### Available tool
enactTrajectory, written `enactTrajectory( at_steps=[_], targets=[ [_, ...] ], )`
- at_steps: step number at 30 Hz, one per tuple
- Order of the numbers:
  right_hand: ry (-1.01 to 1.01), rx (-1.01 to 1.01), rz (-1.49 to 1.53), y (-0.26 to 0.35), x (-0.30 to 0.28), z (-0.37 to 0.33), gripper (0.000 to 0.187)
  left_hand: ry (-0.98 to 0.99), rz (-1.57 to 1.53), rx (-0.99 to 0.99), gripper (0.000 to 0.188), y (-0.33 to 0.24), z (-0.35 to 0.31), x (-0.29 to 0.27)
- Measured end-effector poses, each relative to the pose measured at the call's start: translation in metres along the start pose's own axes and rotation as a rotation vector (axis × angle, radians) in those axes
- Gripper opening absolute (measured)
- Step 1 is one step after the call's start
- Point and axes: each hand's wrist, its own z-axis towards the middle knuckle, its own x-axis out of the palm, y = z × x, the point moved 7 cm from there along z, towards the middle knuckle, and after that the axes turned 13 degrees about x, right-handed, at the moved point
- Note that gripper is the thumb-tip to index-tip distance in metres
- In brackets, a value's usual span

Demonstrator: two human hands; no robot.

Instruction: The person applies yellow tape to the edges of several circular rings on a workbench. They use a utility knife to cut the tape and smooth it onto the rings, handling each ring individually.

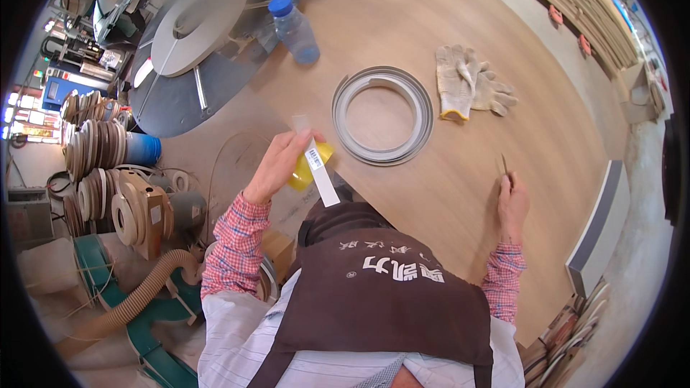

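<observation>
My left hand (279, 164) is closed around a roll of yellow tape (300, 176) and a pale strip (327, 192) that bears a small printed label. One end of the strip sticks up past the fingers and the other hangs toward my apron. Over the wooden board (460, 194), my right hand (512, 208) grips a thin, dark, pointed tool (504, 163), its tip turned away from me; its exact kind is too small to make out. Between the hands, farther off, a coil of grey edge banding (341, 126) lies flat on the board.
White work gloves with a yellow cuff (454, 79) rest right of the coil. A blue-capped plastic bottle (295, 32) stands at the board's far left, beside a large round reel (169, 93). Rolls of banding (93, 147) and a ribbed hose (147, 291) fill the left. Stacked panels (575, 7) lie far right.
</observation>
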Motion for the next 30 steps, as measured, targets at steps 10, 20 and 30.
enactTrajectory(
  at_steps=[10,20,30],
  targets=[
    [0.139,-0.543,0.237,0.198,0.048,-0.041,0.036,-0.313,-0.103,0.033,0.044,-0.012,-0.038,0.009],
    [-0.012,-0.694,0.064,0.253,0.115,-0.002,0.029,-0.381,-0.158,0.066,0.046,0.004,-0.044,-0.025],
    [-0.157,-0.656,0.096,0.276,0.105,0.000,0.030,-0.286,-0.257,0.072,0.047,0.009,0.003,-0.048]
  ],
)
